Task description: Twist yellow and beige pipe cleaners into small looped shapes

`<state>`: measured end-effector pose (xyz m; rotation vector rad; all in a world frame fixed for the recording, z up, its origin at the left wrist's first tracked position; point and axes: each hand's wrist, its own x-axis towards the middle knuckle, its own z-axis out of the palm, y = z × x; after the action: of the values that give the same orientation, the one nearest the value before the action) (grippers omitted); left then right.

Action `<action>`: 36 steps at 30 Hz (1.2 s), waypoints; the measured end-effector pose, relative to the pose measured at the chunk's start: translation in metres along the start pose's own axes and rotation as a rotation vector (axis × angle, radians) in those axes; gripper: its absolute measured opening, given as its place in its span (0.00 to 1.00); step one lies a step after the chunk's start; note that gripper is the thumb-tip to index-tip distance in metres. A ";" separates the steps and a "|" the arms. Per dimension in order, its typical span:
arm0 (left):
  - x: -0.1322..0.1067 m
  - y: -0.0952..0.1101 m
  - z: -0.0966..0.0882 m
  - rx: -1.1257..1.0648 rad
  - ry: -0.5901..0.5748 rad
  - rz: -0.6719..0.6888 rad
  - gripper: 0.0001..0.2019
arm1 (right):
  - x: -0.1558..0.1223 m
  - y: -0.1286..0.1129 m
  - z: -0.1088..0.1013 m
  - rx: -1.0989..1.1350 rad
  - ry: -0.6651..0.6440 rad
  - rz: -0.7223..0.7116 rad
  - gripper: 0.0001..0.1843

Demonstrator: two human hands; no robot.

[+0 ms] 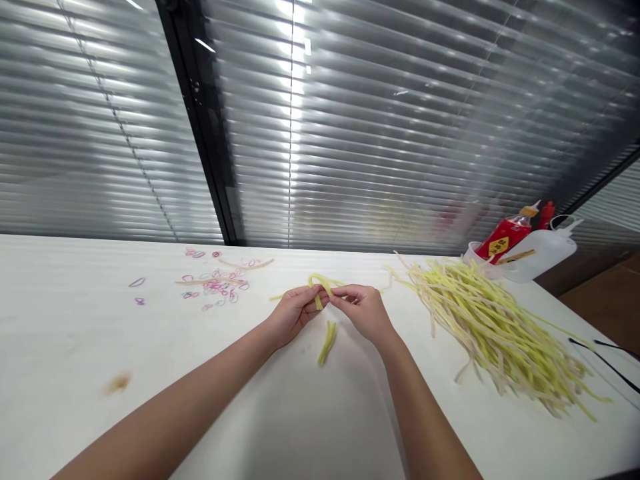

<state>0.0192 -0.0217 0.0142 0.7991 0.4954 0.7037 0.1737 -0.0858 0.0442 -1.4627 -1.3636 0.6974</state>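
Your left hand and right hand meet above the worktop, fingers of both pinched shut on a looped yellow strip. A folded strip lies just below them, and the strip pile sits to your right.

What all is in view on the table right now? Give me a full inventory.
thin yellow-green bent strips: a few, pinched between both hands
short yellow-green strip piece: one, on table below the hands
loose yellow and cream strips heap: many, right side
small pink and purple elastic bands: many, scattered far left
red squeeze bottles: two, far right
translucent white plastic jug: one, far right
white table: one
left hand: one
right hand: one
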 end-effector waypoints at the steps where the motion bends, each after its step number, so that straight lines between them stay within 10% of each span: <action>1: 0.000 0.000 0.000 0.001 -0.004 0.004 0.12 | 0.000 0.000 0.000 -0.002 0.002 0.018 0.09; 36: -0.001 0.001 0.000 -0.014 -0.032 0.003 0.12 | -0.005 0.000 0.021 -0.445 0.036 -0.229 0.08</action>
<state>0.0180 -0.0215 0.0153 0.7974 0.4599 0.6955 0.1539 -0.0850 0.0360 -1.6120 -1.6984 0.2244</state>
